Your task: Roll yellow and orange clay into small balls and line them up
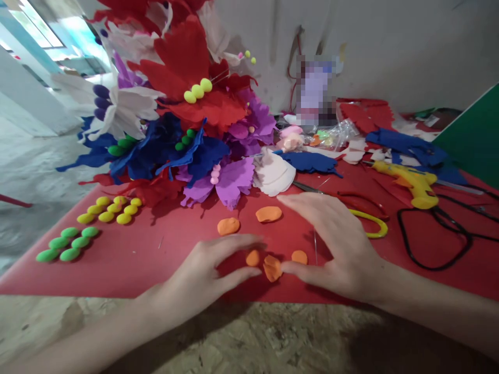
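Note:
Several orange clay pieces lie on the red tabletop point(187, 270). My left hand point(206, 272) is open, thumb and fingers apart, around a small orange clay ball point(253, 258); whether it touches the ball I cannot tell. Beside that ball is a creased orange clay lump point(273, 268), with the thumb tip of my right hand point(339, 244) at its right edge. The right hand is open too, its fingers stretched forward and well away from the thumb. Under its palm sits a round orange clay piece point(299, 257). Two flattened clay pieces, one oval point(228, 226) and one longer point(268, 214), lie farther back.
Yellow clay ovals point(106, 216) and green clay ovals point(70, 253) stand in rows at left. Large fabric butterflies point(187, 83) crowd the back left. At right are yellow-handled scissors point(370, 223), a yellow glue gun point(413, 182) and its black cord point(401, 244). Blue fabric scraps point(413, 145) lie behind.

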Available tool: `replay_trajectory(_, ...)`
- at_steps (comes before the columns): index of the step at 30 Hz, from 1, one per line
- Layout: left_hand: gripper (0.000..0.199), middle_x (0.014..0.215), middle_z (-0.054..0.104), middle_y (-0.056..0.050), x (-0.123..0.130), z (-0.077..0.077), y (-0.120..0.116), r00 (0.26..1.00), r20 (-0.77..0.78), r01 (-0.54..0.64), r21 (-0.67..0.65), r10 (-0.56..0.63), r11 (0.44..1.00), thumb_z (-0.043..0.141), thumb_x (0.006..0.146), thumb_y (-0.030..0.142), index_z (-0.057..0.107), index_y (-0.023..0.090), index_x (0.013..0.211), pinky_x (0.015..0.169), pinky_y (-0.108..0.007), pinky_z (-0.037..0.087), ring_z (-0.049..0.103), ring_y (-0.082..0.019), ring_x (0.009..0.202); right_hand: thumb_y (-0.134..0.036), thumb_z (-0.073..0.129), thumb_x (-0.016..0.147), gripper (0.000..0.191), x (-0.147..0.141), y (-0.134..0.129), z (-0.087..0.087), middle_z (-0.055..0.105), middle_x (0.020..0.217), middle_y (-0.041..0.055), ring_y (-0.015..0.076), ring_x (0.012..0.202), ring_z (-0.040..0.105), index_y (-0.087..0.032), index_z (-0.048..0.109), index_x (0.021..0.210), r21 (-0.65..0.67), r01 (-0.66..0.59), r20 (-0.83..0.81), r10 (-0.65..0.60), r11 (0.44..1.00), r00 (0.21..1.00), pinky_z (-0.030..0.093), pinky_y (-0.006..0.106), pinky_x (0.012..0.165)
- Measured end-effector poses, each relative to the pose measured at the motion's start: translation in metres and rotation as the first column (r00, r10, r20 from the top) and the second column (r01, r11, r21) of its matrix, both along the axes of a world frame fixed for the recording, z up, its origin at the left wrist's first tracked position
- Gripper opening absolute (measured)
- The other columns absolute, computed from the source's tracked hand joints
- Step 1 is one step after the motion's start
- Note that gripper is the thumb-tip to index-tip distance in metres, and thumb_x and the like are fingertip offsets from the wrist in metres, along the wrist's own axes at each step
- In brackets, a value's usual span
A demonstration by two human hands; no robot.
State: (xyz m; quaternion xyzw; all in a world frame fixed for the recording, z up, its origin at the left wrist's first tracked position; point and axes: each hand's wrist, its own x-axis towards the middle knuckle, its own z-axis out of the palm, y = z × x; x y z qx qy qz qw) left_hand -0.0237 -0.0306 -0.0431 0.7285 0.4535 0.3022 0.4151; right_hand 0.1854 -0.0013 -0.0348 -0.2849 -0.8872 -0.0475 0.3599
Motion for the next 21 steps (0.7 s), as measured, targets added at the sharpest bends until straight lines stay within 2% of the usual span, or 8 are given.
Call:
replay_trajectory(2, 0.029, 0.104, 0.066, -0.004, -0.014, -0.009, -0.001, 0.98, -0.194, 0.102, 0.281, -0.048, 0.954, 0.057, 0.077, 0.021, 0.059, 0.023, 0.106, 0.091, -0.032, 0.044, 0.06, -0.019, 0.097, -0.039, 0.051, 0.08, 0.038, 0.003, -0.003, -0.004, 0.061, 0.106, 0.0131, 0.023, 0.098, 0.053, -0.011, 0.053, 0.106, -0.039, -0.011, 0.038, 0.013, 0.999, 0.999, 0.043, 0.04, 0.082)
replay_trajectory(4, 0.027, 0.106, 0.065, -0.005, -0.022, -0.016, -0.001, 0.943, -0.324, 0.217, 0.42, -0.078, 0.881, 0.051, 0.082, 0.018, 0.058, 0.021, 0.108, 0.098, -0.034, 0.038, 0.059, -0.017, 0.099, -0.033, 0.052, 0.08, 0.027, 0.003, -0.005, -0.009, 0.063, 0.1, 0.0107, 0.0224, 0.091, 0.054, -0.013, 0.058, 0.097, -0.1, -0.035, 0.091, 0.044, 0.994, 0.995, 0.043, 0.039, 0.078)
replay_trajectory(5, 0.027, 0.107, 0.065, -0.006, -0.023, -0.019, -0.001, 0.923, -0.375, 0.26, 0.449, -0.084, 0.855, 0.049, 0.083, 0.017, 0.057, 0.02, 0.108, 0.1, -0.035, 0.035, 0.059, -0.017, 0.099, -0.032, 0.054, 0.079, 0.025, 0.002, -0.006, -0.012, 0.063, 0.097, 0.0098, 0.0221, 0.088, 0.053, -0.013, 0.06, 0.093, -0.142, -0.043, 0.118, 0.06, 0.989, 0.991, 0.043, 0.039, 0.076)
replay_trajectory(7, 0.026, 0.11, 0.064, -0.006, -0.024, -0.02, 0.0, 0.893, -0.445, 0.296, 0.468, -0.067, 0.833, 0.048, 0.084, 0.018, 0.058, 0.018, 0.108, 0.103, -0.038, 0.03, 0.058, -0.018, 0.102, -0.031, 0.059, 0.075, 0.023, 0.0, -0.008, -0.017, 0.063, 0.09, 0.0081, 0.0219, 0.085, 0.052, -0.012, 0.063, 0.087, -0.228, -0.051, 0.166, 0.09, 0.972, 0.982, 0.042, 0.038, 0.074)
replay_trajectory(10, 0.027, 0.112, 0.063, -0.006, -0.023, -0.021, 0.002, 0.877, -0.479, 0.298, 0.47, -0.043, 0.831, 0.049, 0.084, 0.022, 0.057, 0.018, 0.109, 0.104, -0.04, 0.029, 0.054, -0.02, 0.108, -0.03, 0.065, 0.07, 0.023, -0.003, -0.01, -0.023, 0.062, 0.087, 0.0058, 0.0212, 0.085, 0.05, -0.013, 0.064, 0.085, -0.307, -0.058, 0.199, 0.123, 0.95, 0.972, 0.041, 0.038, 0.075)
replay_trajectory(15, 0.033, 0.113, 0.062, -0.007, -0.023, -0.025, 0.002, 0.877, -0.478, 0.289, 0.426, -0.058, 0.857, 0.052, 0.082, 0.026, 0.053, 0.02, 0.114, 0.1, -0.043, 0.032, 0.053, -0.021, 0.108, -0.024, 0.067, 0.069, 0.015, -0.005, -0.013, -0.025, 0.062, 0.084, 0.0027, 0.0187, 0.084, 0.049, -0.015, 0.065, 0.082, -0.37, -0.055, 0.164, 0.123, 0.927, 0.979, 0.041, 0.035, 0.075)
replay_trajectory(21, 0.042, 0.11, 0.062, -0.007, -0.024, -0.025, 0.0, 0.893, -0.449, 0.252, 0.449, -0.027, 0.857, 0.055, 0.08, 0.028, 0.049, 0.019, 0.12, 0.104, -0.042, 0.027, 0.053, -0.02, 0.107, -0.012, 0.062, 0.069, 0.001, -0.011, -0.015, -0.025, 0.062, 0.078, 0.0036, 0.0175, 0.081, 0.05, -0.013, 0.061, 0.069, -0.37, -0.059, 0.107, 0.105, 0.927, 0.989, 0.042, 0.032, 0.074)
